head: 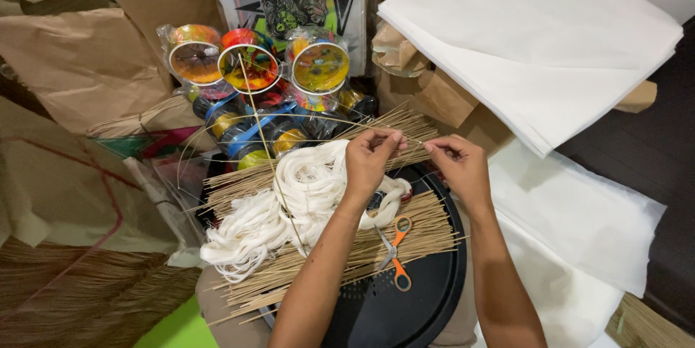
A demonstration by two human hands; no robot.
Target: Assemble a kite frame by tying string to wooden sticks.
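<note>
Resting across the person's lap is a round black tray (405,312), matt, with fine perforations showing in its bare part. On it lie orange-handled scissors (394,254), blades closed, on top of a loose bundle of thin tan sticks (427,236), straight, dry and splayed at the ends. A hank of white thread (289,207), soft and slack, is heaped over the sticks at the left and trails off the tray edge.

Above the hank, both hands are raised together. The left hand (369,160) has thumb and fingers pinched tight on what appears to be one stick and a fine strand. The right hand (460,167) is pinched likewise just beside it; whether it holds the thread end or the stick tip cannot be told.

Progress, as judged: one long stick (255,109) already stands bowed in a curve over the spools, suggesting tying is under way; the large stock of untouched sticks and thread suggests most remains.

Beyond the hands stand glossy, multicoloured spools (250,65) in clear wrap. Farther right lies a stack of white paper (536,36), smooth and flat, with crumpled brown paper (79,58) to the left.
</note>
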